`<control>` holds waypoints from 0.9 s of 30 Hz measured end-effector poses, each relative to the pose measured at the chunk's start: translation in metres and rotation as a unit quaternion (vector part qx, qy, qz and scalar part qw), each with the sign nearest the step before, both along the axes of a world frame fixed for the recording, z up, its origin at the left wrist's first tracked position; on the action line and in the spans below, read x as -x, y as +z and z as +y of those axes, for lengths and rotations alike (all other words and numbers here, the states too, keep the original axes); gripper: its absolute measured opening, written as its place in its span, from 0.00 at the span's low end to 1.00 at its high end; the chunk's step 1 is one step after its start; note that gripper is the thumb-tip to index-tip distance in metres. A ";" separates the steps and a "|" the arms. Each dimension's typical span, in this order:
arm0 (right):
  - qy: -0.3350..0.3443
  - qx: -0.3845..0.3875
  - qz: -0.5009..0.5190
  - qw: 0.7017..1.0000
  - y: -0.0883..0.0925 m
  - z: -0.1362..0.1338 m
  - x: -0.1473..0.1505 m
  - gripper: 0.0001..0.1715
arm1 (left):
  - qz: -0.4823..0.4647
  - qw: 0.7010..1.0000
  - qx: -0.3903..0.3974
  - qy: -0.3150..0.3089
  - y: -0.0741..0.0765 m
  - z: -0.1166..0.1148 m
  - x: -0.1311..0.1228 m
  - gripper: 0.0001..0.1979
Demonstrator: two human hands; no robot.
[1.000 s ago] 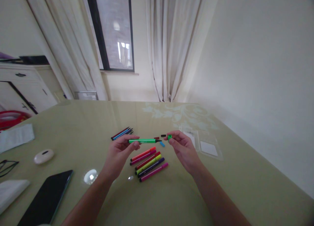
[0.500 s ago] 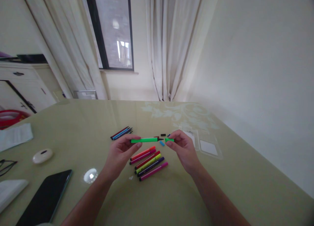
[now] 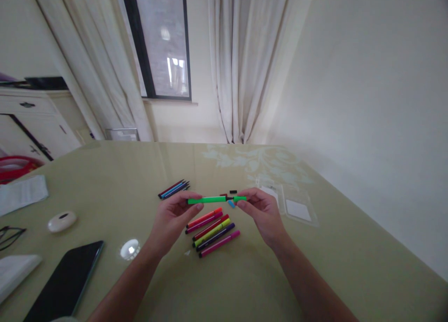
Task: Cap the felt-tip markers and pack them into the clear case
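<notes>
My left hand (image 3: pixel 173 218) pinches the barrel of a bright green marker (image 3: pixel 207 200), held level above the table. My right hand (image 3: pixel 261 210) pinches the green cap (image 3: pixel 240 199), which sits over the marker's black tip. Below the hands lies a row of several capped markers (image 3: pixel 212 230) in red, magenta, yellow, purple and pink. A few uncapped markers (image 3: pixel 173 189) lie further back on the left. Loose caps, one blue (image 3: pixel 231 204) and one black (image 3: pixel 233 192), rest on the table under the green marker.
The olive table (image 3: pixel 105 182) also carries a dark phone (image 3: pixel 65 284), a white oval object (image 3: pixel 62 221), a small round shiny disc (image 3: pixel 129 249), glasses (image 3: pixel 9 235), papers at the left edge and clear plastic sleeves (image 3: pixel 297 210) at the right. Wall and curtains stand behind.
My right hand turned the green cap round and brought it leftward onto the marker's tip. The left hand kept the marker almost still.
</notes>
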State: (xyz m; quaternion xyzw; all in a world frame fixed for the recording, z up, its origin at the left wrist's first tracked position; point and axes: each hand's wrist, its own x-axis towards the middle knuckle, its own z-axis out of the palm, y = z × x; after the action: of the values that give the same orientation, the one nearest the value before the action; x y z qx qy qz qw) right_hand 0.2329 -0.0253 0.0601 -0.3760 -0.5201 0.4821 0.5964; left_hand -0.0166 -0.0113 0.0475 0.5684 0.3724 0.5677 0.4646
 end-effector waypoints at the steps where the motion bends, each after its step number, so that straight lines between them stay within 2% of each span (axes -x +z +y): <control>1: -0.001 0.000 -0.004 1.000 0.001 0.000 0.000 0.13 | 0.002 1.000 -0.002 0.001 0.001 0.000 0.000 0.12; 8: -0.038 -0.031 -0.069 0.996 0.004 -0.002 0.004 0.12 | 0.069 0.997 -0.005 0.027 0.002 -0.003 -0.001 0.14; 12: -0.029 -0.024 -0.054 0.998 0.002 -0.003 0.005 0.12 | 0.089 0.995 -0.018 0.039 0.000 -0.005 -0.003 0.12; 20: -0.025 -0.015 -0.051 0.998 0.004 -0.005 0.007 0.12 | 0.053 0.998 -0.004 0.034 0.005 -0.008 -0.007 0.11; 27: -0.021 -0.018 -0.061 0.998 0.002 -0.005 0.007 0.13 | 0.049 0.998 0.020 0.039 0.000 -0.008 -0.009 0.13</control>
State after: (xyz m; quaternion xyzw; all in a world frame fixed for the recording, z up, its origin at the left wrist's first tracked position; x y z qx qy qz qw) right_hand 0.2264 -0.0302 0.0617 -0.4047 -0.5564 0.4358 0.5803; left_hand -0.0079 -0.0197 0.0475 0.5716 0.4274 0.5493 0.4346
